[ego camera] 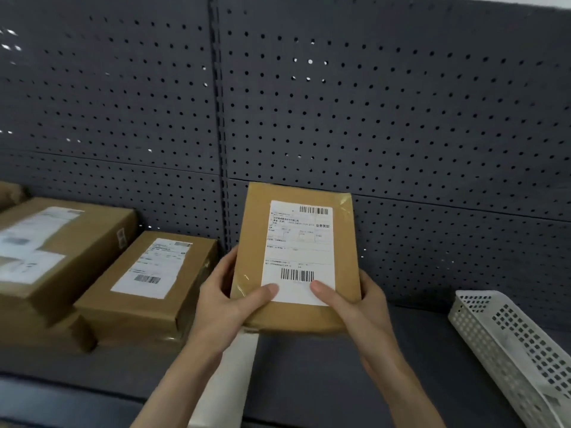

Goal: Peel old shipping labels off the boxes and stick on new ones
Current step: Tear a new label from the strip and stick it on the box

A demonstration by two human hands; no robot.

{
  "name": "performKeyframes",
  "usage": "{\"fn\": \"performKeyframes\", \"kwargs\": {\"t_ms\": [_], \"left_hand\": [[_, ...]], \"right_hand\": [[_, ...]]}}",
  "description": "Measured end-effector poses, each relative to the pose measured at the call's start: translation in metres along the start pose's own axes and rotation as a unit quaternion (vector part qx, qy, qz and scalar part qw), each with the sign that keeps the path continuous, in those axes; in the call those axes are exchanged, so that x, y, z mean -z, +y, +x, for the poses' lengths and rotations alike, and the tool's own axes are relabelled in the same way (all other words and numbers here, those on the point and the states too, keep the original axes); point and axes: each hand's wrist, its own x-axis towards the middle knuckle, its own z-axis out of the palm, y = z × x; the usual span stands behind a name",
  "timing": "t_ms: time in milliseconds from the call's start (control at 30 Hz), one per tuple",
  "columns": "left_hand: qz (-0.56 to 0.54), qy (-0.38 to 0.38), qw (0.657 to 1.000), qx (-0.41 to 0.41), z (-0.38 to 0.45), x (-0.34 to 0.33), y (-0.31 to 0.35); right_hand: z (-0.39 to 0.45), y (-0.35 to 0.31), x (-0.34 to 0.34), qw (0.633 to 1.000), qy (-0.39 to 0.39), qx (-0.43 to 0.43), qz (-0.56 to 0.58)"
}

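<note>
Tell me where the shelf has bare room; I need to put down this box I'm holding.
Free: the dark shelf between the white paper strip under your left hand and the white perforated basket on the right. Crowded: the left side, where labelled boxes sit packed together against the pegboard. The held box hangs over the free patch.

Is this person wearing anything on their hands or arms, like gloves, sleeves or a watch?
Nothing that shows. The left hand and right hand are bare, with no gloves, and no rings visible on the fingers in view. Both forearms are uncovered down to the picture's bottom edge: no sleeves, watch or wristband. The fingernails look short and unpainted.
</note>
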Motion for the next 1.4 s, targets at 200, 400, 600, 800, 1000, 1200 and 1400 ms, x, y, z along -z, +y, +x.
{"fn": "performKeyframes", "kwargs": {"t_ms": [200, 400, 600, 800, 1000, 1200, 1400], "left_hand": [[0.005, 0.072, 0.996, -0.046, -0.030, 0.073, 0.033], [0.006, 0.148, 0.987, -0.067, -0.076, 0.161, 0.049], [0.002, 0.211, 0.974, -0.079, -0.127, 0.251, 0.059], [0.011, 0.272, 0.959, -0.083, -0.175, 0.336, 0.061], [0.012, 0.348, 0.934, -0.081, -0.228, 0.412, 0.059], [0.023, 0.455, 0.889, -0.053, -0.274, 0.480, 0.044], [0.031, 0.550, 0.834, -0.038, -0.301, 0.542, 0.023]], "right_hand": [[-0.014, -0.024, -0.071, 0.996, -0.082, 0.045, 0.003], [-0.049, -0.034, -0.156, 0.985, -0.157, 0.068, 0.007], [-0.098, -0.032, -0.247, 0.974, -0.213, 0.080, 0.003], [-0.143, -0.021, -0.337, 0.959, -0.275, 0.072, 0.012], [-0.182, -0.011, -0.425, 0.931, -0.358, 0.074, 0.002], [-0.217, 0.008, -0.512, 0.888, -0.456, 0.066, -0.017], [-0.241, 0.029, -0.599, 0.834, -0.549, 0.054, -0.015]]}}
